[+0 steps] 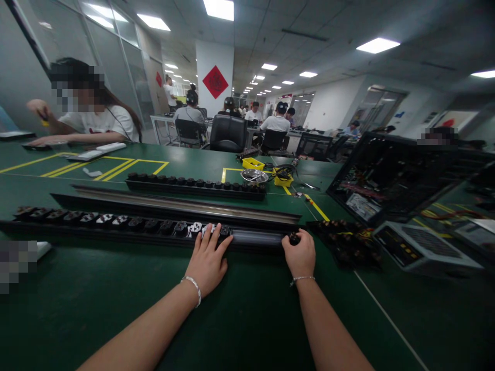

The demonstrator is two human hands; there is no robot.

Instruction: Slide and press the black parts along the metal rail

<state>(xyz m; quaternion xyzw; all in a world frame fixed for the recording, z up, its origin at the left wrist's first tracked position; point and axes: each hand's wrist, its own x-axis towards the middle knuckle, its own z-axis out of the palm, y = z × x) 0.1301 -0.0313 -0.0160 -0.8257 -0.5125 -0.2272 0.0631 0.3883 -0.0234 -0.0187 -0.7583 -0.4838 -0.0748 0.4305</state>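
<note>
A long black rail (pixel 255 238) lies across the green table, with a row of small black parts (pixel 135 224) standing along its left and middle stretch. My left hand (pixel 208 257) rests with spread fingers on the last parts of that row. At the rail's right end, my right hand (pixel 300 252) is curled round a small black part (pixel 294 238), thumb and fingers closed on it. Between my two hands the rail's channel shows bare. Just behind it lies a second long rail (pixel 185 202) with a metallic strip.
Farther back is another rail filled with black parts (pixel 197 186). A round metal dish (pixel 254 176) and yellow bins (pixel 253 164) stand behind. To the right are a pile of black parts (pixel 344 239), a grey power supply (pixel 425 247) and an open computer case (pixel 394 175). A person (pixel 96 111) sits at the left.
</note>
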